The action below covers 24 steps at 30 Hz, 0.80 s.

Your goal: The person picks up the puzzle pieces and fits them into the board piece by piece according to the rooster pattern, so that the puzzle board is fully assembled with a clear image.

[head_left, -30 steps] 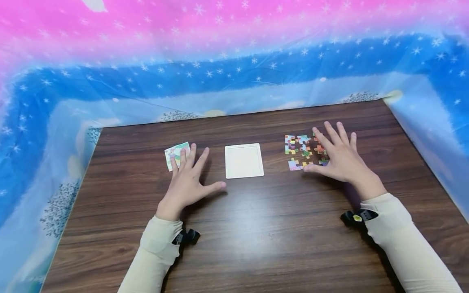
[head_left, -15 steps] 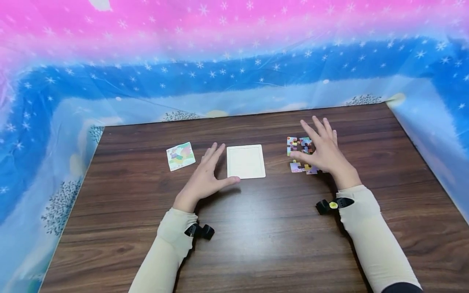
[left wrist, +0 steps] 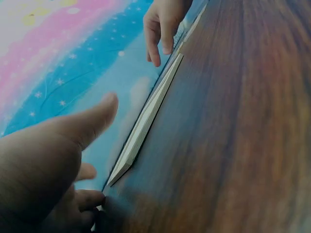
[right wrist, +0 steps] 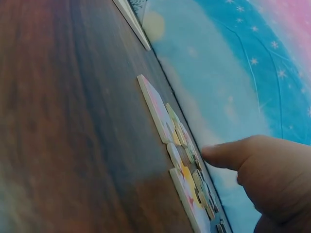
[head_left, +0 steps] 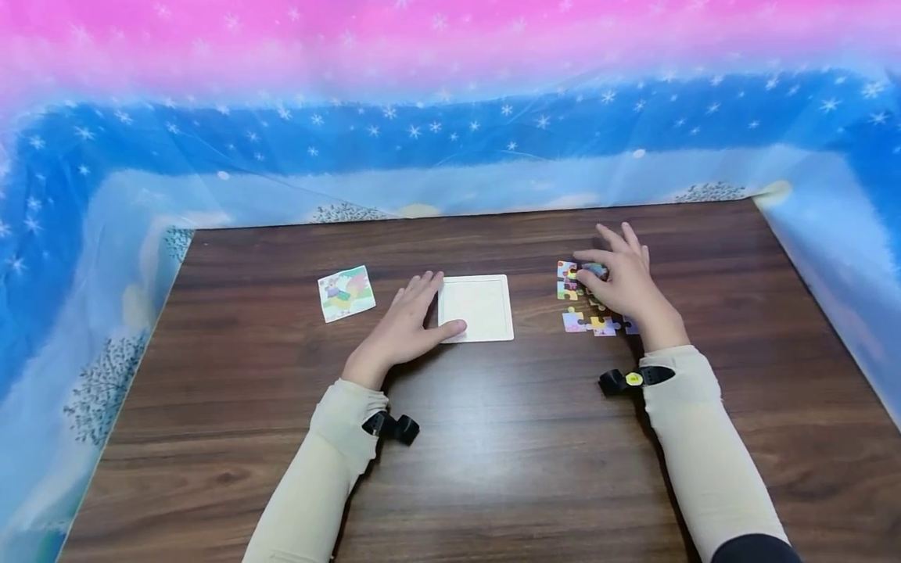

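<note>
A square white puzzle frame (head_left: pixel 477 308) lies flat in the middle of the wooden table. My left hand (head_left: pixel 403 327) is at its left side, fingers fairly straight along that edge and the thumb over the near left corner; in the left wrist view the thumb (left wrist: pixel 99 119) stands raised above the frame's level. Colourful jigsaw pieces (head_left: pixel 573 320) lie in loose rows to the right. Over them hovers my right hand (head_left: pixel 629 291), thumb and forefinger apart, hiding several pieces. From the right wrist, the thumb (right wrist: pixel 226 153) shows just above the flat jigsaw pieces (right wrist: pixel 192 194).
Left of the frame lies a small picture card (head_left: pixel 346 294) with a cartoon figure. The brown wooden table (head_left: pixel 493 485) reaches back to a pink and blue snowflake cloth (head_left: pixel 450 141), which hangs along its far and side edges.
My left hand has moved right, away from the picture card to the white puzzle frame. The right hand has shifted left over the jigsaw pieces, its thumb and forefinger drawing closer together.
</note>
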Each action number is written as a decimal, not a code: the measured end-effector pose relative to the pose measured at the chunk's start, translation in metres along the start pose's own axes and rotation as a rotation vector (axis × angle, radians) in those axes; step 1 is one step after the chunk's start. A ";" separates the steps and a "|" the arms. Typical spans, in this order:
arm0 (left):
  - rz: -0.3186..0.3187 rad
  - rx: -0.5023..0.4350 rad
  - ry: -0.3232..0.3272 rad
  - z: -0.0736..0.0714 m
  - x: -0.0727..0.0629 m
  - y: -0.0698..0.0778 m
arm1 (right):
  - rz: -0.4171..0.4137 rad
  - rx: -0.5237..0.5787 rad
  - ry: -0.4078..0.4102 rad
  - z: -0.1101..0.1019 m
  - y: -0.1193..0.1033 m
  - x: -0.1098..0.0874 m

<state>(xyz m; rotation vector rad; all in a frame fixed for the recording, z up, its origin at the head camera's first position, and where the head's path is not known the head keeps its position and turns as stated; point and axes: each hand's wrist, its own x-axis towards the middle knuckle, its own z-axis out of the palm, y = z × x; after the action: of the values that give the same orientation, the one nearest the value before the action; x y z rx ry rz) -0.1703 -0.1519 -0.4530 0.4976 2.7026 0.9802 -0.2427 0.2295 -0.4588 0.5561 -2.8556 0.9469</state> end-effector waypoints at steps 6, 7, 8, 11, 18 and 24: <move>-0.001 0.047 -0.033 0.000 0.000 0.000 | 0.013 -0.016 -0.071 -0.001 -0.002 0.003; -0.002 0.052 -0.032 0.000 -0.001 0.000 | 0.010 -0.017 -0.080 -0.001 -0.003 0.005; -0.002 0.058 -0.029 0.000 -0.001 0.000 | 0.008 -0.017 -0.090 -0.001 -0.004 0.006; 0.002 0.063 -0.017 0.001 -0.002 0.000 | 0.006 -0.020 -0.118 -0.003 -0.006 0.010; -0.013 0.085 -0.011 0.002 -0.003 0.001 | 0.014 -0.022 -0.184 -0.007 -0.007 0.018; -0.012 0.100 -0.015 0.003 -0.002 0.002 | 0.045 -0.005 -0.206 -0.011 -0.004 0.017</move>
<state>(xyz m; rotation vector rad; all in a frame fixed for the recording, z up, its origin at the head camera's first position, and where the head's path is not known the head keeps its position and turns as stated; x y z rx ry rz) -0.1667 -0.1498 -0.4533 0.5041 2.7481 0.8377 -0.2576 0.2276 -0.4447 0.6262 -3.0633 0.9404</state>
